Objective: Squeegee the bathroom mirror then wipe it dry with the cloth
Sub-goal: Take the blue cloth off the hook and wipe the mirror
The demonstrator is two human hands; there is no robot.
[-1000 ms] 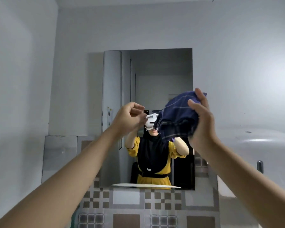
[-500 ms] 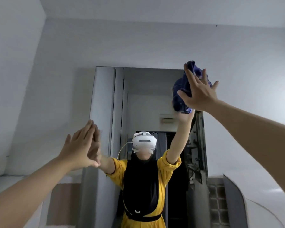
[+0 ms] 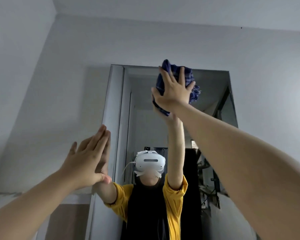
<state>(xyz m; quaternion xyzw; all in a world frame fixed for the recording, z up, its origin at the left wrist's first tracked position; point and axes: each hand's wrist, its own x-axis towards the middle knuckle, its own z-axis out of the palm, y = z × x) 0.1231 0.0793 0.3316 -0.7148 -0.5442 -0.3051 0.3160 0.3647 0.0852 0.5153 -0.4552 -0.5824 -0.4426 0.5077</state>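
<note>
So the cloth [image 3: 176,78] is a bunched dark blue plaid thing, and right now it's pressed flat against the mirror [image 3: 213,94] up near the top edge, about 12 o'clock in the head view. The right hand [image 3: 171,94] is spread over it, fingers [image 3: 181,75] splayed and pushing it into the glass rather than pinching it, so it's pinned under the palm, not really clutched.

What's changed: a second ago the cloth was still being held out in front at face height, with the left hand closed in a loose fist next to it. Half a second ago it had gone up to the top right corner of the mirror, and now it has slid left along the top edge. I'd read that as the drying wipe being properly underway, just the first pass across the top, so most of the glass is probably still to do.

The left hand [image 3: 87,161] is at roughly 8 o'clock, open and flat, holding nothing, fingers straight, seemingly bracing on the mirror's left edge where it meets the wall [image 3: 50,101].

No squeegee anywhere in view, so I'm guessing that step is finished. No containers in sight either, no bucket or basin, so nothing to report there.
</note>
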